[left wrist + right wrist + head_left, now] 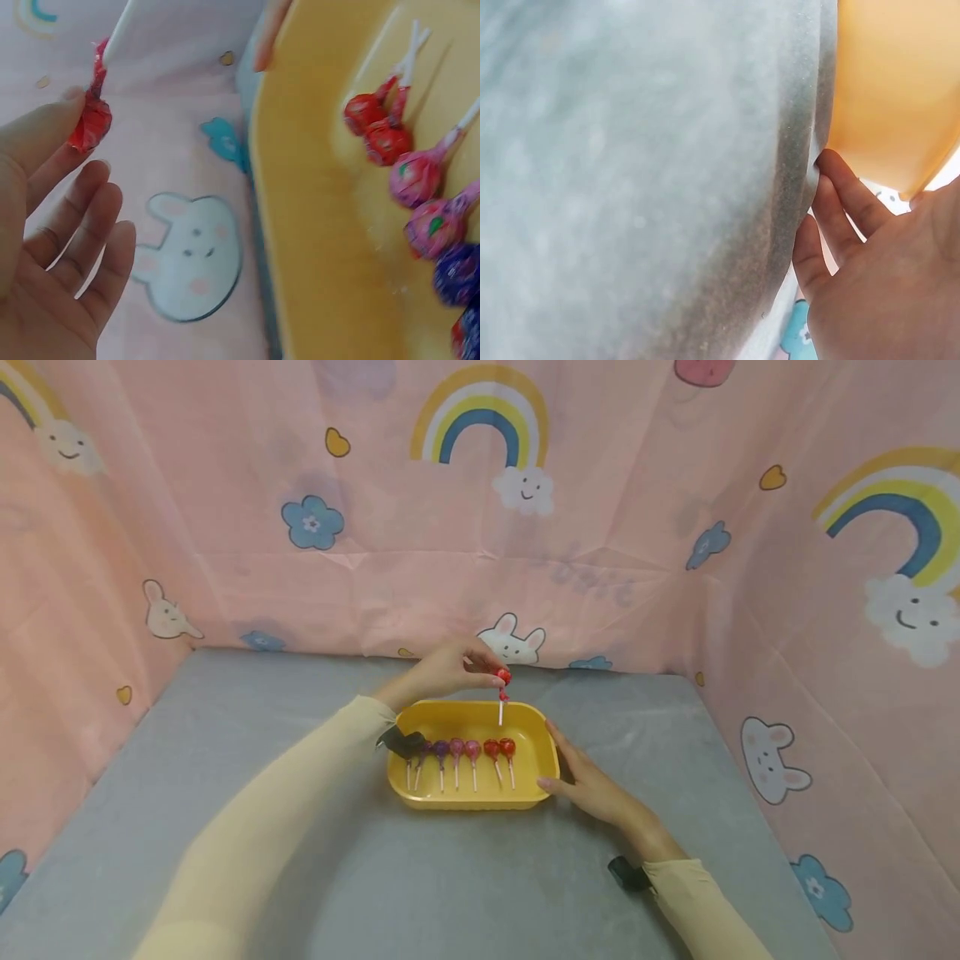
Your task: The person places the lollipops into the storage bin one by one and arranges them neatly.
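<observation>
My left hand [452,670] pinches a red-wrapped lollipop [504,677] by its candy end between thumb and index finger, above the far rim of a yellow tray [534,768]. The stick points down; the other fingers are loosely bent in the left wrist view. Inside the tray lies a row of lollipops: two red lollipops [388,142] on the right, then pink lollipops [416,178], then purple lollipops [457,274]. The black wrist camera partly covers the row's left end. My right hand [600,789] holds the tray's right end, thumb at the rim and fingers along the outer side.
The tray stands on a grey cloth-covered table [420,877]. Pink patterned curtains [360,593] enclose the table at the back and both sides. A black wrist camera [628,874] sits at my right cuff.
</observation>
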`<state>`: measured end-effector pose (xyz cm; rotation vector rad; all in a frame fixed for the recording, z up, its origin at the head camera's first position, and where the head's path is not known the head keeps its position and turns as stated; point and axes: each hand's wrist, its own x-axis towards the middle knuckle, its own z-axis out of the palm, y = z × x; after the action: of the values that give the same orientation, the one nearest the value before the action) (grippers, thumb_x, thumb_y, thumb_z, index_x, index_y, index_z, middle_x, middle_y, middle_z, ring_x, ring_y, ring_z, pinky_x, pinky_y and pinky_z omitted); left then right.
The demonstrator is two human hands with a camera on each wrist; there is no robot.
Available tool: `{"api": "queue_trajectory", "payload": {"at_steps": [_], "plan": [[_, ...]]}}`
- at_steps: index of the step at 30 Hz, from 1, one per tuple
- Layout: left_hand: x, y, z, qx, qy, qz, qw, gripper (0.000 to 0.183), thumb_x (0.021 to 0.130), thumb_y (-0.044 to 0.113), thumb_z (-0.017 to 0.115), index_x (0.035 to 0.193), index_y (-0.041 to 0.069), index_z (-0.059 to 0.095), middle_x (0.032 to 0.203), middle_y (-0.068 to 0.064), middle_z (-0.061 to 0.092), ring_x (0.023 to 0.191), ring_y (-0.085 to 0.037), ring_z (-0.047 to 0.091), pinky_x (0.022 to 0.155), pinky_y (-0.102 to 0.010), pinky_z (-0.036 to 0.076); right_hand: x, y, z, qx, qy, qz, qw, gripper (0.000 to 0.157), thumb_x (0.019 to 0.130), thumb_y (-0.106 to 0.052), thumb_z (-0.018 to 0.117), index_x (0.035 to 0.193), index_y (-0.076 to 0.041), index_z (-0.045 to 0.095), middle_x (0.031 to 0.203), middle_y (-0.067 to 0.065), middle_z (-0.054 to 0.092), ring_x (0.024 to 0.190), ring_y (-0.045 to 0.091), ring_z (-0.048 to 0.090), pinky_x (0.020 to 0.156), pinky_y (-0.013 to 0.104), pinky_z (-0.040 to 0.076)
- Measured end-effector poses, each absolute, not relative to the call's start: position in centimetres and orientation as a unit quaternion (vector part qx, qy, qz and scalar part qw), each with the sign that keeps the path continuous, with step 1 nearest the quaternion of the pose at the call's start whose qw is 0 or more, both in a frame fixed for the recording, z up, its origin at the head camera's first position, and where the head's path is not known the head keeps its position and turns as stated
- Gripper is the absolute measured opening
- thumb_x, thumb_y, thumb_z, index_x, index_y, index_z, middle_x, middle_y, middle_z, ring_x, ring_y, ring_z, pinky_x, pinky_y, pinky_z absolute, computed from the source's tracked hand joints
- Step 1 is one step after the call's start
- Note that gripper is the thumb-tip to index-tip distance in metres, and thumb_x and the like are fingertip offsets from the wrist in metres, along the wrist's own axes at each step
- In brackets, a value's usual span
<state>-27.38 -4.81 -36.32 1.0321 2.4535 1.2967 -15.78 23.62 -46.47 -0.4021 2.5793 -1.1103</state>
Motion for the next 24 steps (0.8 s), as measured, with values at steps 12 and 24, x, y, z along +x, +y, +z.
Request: {"api": "queue_trajectory", "payload": {"at_steps": [12,24], "plan": [[-26.7,-2.2,-39.8,0.376,0.823,0.415,0.094,0.022,0.090,0.032,0.074,0.108,0.020,0.075,0.103,0.004,0.073,0.094,-0.007,0.066,0.086,-0.025,0.056,-15.7,23.6,-46.4,-0.134,0.905,-0.372,0.161,0.091,0.094,-0.047,0.062,0.157,-0.042,-0.004,0.169,0.007,0.006,0.154,0.042,0.013,0.116,0.073,0.015],[-26.7,-0.6,-41.3,0.382,0.829,0.395,0.102,0.026,0.089,0.036,0.073,0.109,0.020,0.074,0.104,0.006,0.076,0.094,-0.004,0.070,0.088,-0.022,0.057,-15.6,23.7,-46.4,-0.139,0.899,-0.385,0.153,0.091,0.095,-0.043,0.063,0.157,-0.043,-0.004,0.169,0.006,0.005,0.155,0.040,0.011,0.118,0.071,0.013]]}}
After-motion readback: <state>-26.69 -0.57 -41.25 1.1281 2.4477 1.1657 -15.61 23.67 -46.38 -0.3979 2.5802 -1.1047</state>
